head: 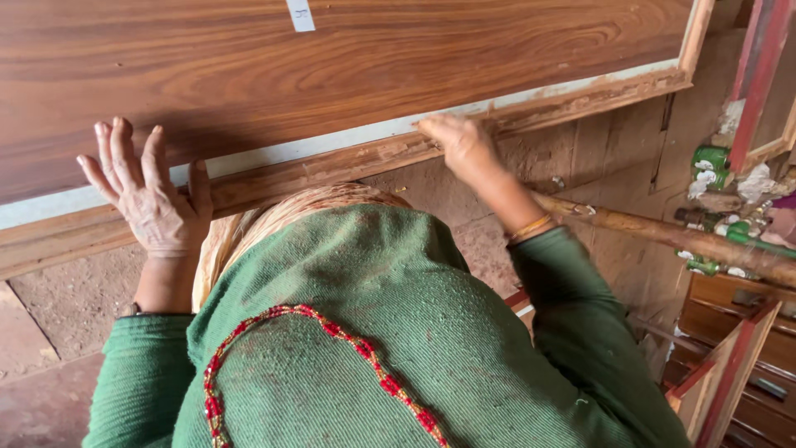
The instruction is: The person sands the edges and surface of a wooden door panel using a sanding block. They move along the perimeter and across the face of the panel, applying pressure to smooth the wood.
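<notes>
Two hands are set against a large wood-grain panel (332,66) whose long axis runs left to right, slightly tilted. The left hand (153,195) is spread open, fingers flat on the panel's lower edge and its rough wooden frame strip (348,162). The right hand (460,145) is curled closed, pinching that same edge farther right. Green cans (711,162) are seen well apart at the right, smeared white; their contents cannot be told.

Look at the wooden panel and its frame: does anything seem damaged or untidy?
Yes. The frame strip along the panel edge is rough and chipped, with pale smears near the right hand. The left hand rests flat against it.
</notes>
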